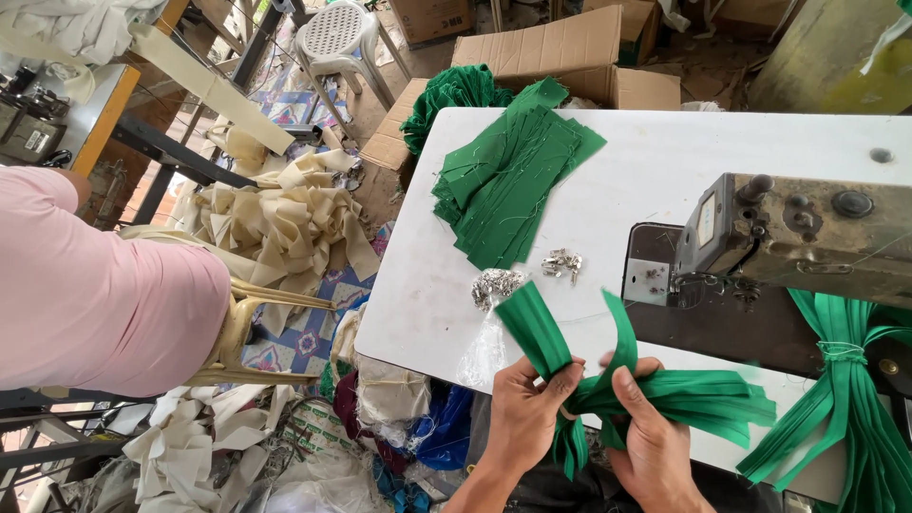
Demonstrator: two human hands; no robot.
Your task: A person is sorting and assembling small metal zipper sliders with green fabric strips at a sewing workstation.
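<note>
green fabric strips, bundled [665, 394]: gripped in both my hands at the near edge of the white table [608, 190], the bundle lying across toward the right and fanning out flat. my left hand [527, 413] has its fingers closed around the gathered middle of the bundle, where a pale band appears to cinch it. my right hand [655, 437] is closed on the same spot from the other side, thumb pressed on top. two strip ends rise from the grip, one folded strip leaning left, one narrower leaning up and right; short ends hang below my hands.

stack of cut green fabric pieces [508, 185]: far left part of the table, fanned loosely, well apart from my hands.

small metal fittings [562, 263]: a little heap on the table, near the stack; a second heap [496, 283] sits on clear plastic just beside it.

sewing machine [798, 233]: grey, worn, on the right of the table, its head above and right of my hands.

tied bunch of long green strips [845, 399]: hangs over the table edge at the right, beside the machine.

cream fabric strips [275, 223]: piled on the floor to the left.

person in pink [95, 285]: seated at left, on a cream chair; only the back shows.

cardboard boxes [560, 57]: beyond the table.
</note>
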